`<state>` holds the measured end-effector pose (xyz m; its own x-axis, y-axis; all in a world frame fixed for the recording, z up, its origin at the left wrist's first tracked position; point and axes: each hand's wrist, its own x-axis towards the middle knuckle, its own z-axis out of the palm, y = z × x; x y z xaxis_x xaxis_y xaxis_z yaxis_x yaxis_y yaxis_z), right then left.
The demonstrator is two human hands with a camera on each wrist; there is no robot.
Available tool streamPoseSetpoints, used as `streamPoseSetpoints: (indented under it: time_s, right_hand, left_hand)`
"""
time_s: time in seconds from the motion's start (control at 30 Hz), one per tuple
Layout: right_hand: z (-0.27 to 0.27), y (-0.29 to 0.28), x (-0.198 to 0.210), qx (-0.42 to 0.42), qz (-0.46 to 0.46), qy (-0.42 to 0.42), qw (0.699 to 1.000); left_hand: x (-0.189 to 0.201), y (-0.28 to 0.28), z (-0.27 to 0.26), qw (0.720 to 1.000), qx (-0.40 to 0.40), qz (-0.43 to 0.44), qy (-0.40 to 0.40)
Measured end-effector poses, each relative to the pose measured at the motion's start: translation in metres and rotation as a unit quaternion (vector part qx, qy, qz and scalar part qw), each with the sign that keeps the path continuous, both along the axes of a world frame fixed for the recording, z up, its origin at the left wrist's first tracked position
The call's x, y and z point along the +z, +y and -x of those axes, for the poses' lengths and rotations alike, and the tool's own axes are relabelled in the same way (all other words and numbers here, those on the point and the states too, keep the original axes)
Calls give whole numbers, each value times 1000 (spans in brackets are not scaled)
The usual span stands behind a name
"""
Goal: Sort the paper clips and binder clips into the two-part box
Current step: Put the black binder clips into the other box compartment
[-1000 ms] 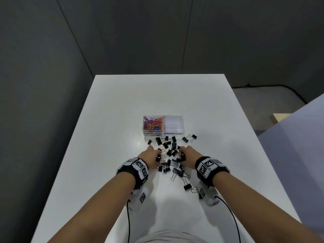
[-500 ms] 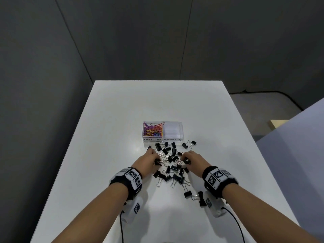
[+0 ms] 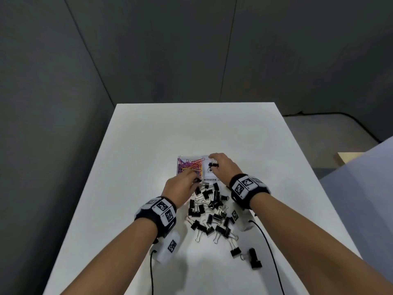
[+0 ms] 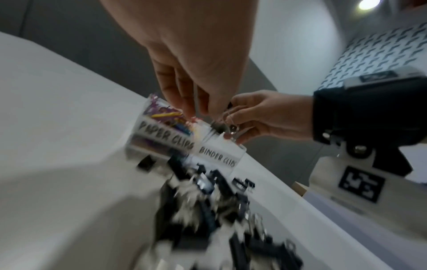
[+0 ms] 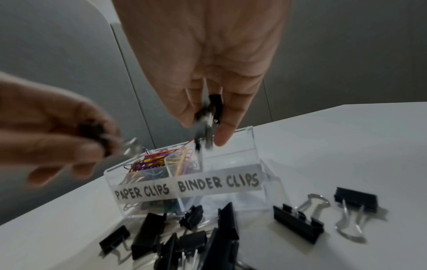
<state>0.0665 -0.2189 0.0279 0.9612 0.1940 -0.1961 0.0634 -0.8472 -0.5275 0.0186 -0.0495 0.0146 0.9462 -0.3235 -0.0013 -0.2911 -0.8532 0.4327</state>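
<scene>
The clear two-part box (image 3: 209, 179) stands mid-table, with colourful paper clips (image 3: 190, 167) filling its left part. My right hand (image 3: 219, 165) hovers over the right part, labelled BINDER CLIPS (image 5: 217, 182), and pinches black binder clips (image 5: 209, 113) in its fingertips. My left hand (image 3: 182, 184) is at the box's front left and pinches one black binder clip (image 5: 97, 135). Several black binder clips (image 3: 212, 209) lie in a pile on the table in front of the box. The floor of the right part is mostly hidden by my right hand.
The white table (image 3: 148, 145) runs far beyond the box, with grey walls around it. Two stray binder clips (image 3: 253, 256) lie near the front right. Black cables (image 3: 268, 241) trail from both wrist units. A beige object (image 3: 348, 158) stands off the table at right.
Both hands have lifted from the pile and moved forward to the box, each carrying clips. The right hand has come over the binder clip part.
</scene>
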Motion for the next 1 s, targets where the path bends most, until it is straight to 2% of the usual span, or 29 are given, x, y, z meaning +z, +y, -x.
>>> streamPoseSetpoints:
  time_s: [0.1,0.2,0.3,0.43,0.5,0.6,0.67,0.83,1.0]
  right_hand:
    - [-2,-8,0,-29,0,-31,999]
    - [0,-30,-8,-96,-4,-54,994]
    - [8,-54,-22,-132,27,-3,991]
    - [25,-65,-43,-59,76,69,993]
    - [31,-64,-53,-10,111,69,991]
    - [36,-62,-63,12,149,58,987]
    - [40,-62,-67,25,178,37,983]
    - [50,-59,-72,6,200,16,980]
    - [48,-56,-65,-53,147,88,984]
  left_hand:
    - [14,-13,-23,999,3,-7,-38]
    - [19,-30,-46,998,-18,-48,-38]
    - [15,-43,-62,996,-48,-79,-9]
    - [7,-46,-58,993,-89,-83,-6]
    - [-2,-41,-46,984,-140,-107,-15]
    - [-17,-28,-28,965,-207,-161,-2]
    - [-27,-19,-20,958,-224,-177,8]
    - [-42,-9,-5,965,-174,-193,40]
    - [-46,-10,2,974,-104,-187,76]
